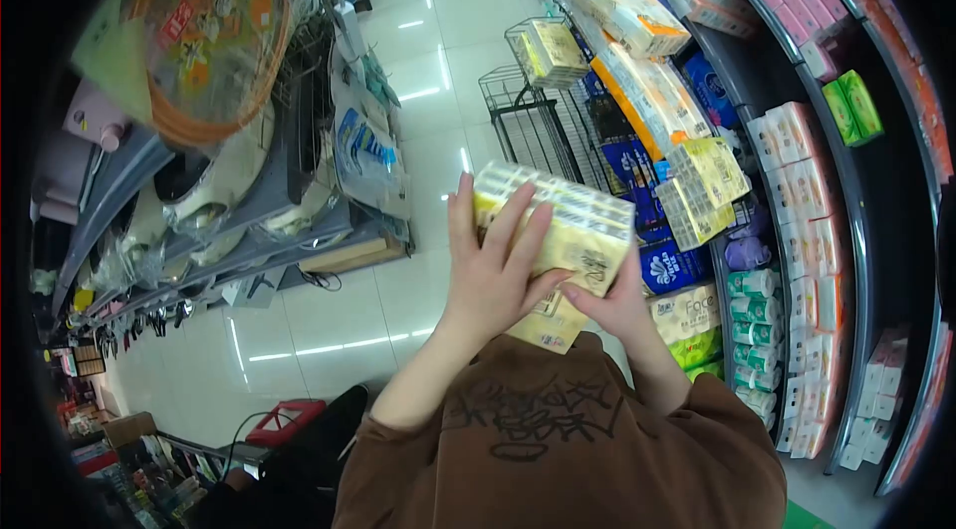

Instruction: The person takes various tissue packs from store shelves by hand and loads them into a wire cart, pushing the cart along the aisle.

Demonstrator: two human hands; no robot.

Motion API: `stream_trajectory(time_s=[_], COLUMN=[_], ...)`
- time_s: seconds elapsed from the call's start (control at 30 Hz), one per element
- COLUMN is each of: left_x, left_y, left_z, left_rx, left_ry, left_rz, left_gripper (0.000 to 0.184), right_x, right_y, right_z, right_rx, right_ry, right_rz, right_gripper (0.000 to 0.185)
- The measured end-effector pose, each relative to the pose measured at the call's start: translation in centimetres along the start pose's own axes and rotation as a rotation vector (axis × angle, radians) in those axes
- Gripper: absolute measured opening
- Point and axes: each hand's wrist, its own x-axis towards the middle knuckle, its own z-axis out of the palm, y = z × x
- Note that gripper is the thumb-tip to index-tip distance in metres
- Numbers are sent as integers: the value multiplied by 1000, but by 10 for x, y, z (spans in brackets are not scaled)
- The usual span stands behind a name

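Observation:
A pale yellow tissue pack with a plaid top is held between both hands in front of the brown shirt. My left hand lies over its left and near side, fingers spread across the wrapping. On the right side, my right hand grips the lower corner, its thumb close to my left thumb. A yellow flap or second pack shows below the hands; which of the two it is, I cannot tell. Similar yellow packs sit on the shelf side to the right.
A black wire rack stands ahead, with a yellow pack on it. Shelves of tissue packs line the right. To the left are shelves with wrapped goods. A red object is at the lower left.

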Motion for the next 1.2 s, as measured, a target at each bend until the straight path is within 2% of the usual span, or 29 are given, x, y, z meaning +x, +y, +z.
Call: stream_trajectory(time_s=[0.13, 0.17, 0.23, 0.27, 0.33, 0.37, 0.4, 0.5, 0.53, 0.57, 0.6, 0.73, 0.77, 0.87, 0.93, 0.97, 1.0, 1.03, 1.1, 1.17, 1.2], left_x=[-6, -2, 5, 8, 10, 2, -4, -17, -14, -10, -4, 24, 31, 75, 85, 88, 95, 108, 145, 163, 162], left_y=[-42, -52, -73, -84, -103, -117, -134, -184, -198, -210, -221, -272, -279, -294, -314, -326, -334, -338, -336, -341, -351], left_z=[21, 25, 46, 57, 83, 100, 119, 170, 182, 190, 196, 236, 246, 262, 285, 299, 311, 325, 350, 380, 406], left_rx=[-71, -80, -74, -70, -155, -215, -270, -446, -455, -466, -475, -404, -365, -361, -341, -313, -290, -299, -296, -298, -312], left_ry=[-131, -174, -258, -304, -470, -548, -619, -564, -644, -728, -805, -825, -817, -931, -985, -1018, -1049, -1112, -1216, -1298, -1318], left_rz=[-87, -86, -63, -48, -195, -284, -373, -728, -756, -789, -818, -750, -800, -834, -737, -660, -582, -602, -532, -400, -301], left_gripper=[69, 61, 57, 55, 53, 53, 53, 58, 59, 61, 63, 52, 47, 46, 44, 44, 43, 43, 45, 46, 46], right_x=[41, 51, 76, 88, 117, 130, 144, 196, 209, 225, 238, 302, 313, 314, 321, 325, 323, 325, 325, 316, 312], right_y=[54, 73, 98, 109, 118, 153, 186, 268, 285, 298, 334, 392, 403, 470, 423, 410, 407, 399, 397, 408, 403], right_z=[-6, -9, -13, -18, -25, -35, -52, -107, -121, -133, -152, -216, -228, -245, -229, -218, -210, -206, -204, -208, -207], right_rx=[-17, -9, 18, 123, 344, 452, 558, 863, 948, 964, 959, 950, 925, 1127, 554, 260, 240, 298, 388, 115, -31], right_ry=[-96, -80, -44, 50, 237, 425, 476, 641, 721, 893, 1003, 1090, 1132, 821, 378, 181, 193, 265, 429, 369, 411], right_rz=[123, 150, 205, 309, 510, 540, 549, 572, 591, 648, 602, 480, 449, 641, 1025, 1102, 1018, 1004, 939, 753, 546], right_gripper=[81, 80, 77, 75, 72, 64, 63, 58, 56, 58, 59, 57, 58, 60, 52, 48, 40, 35, 31, 30, 30])
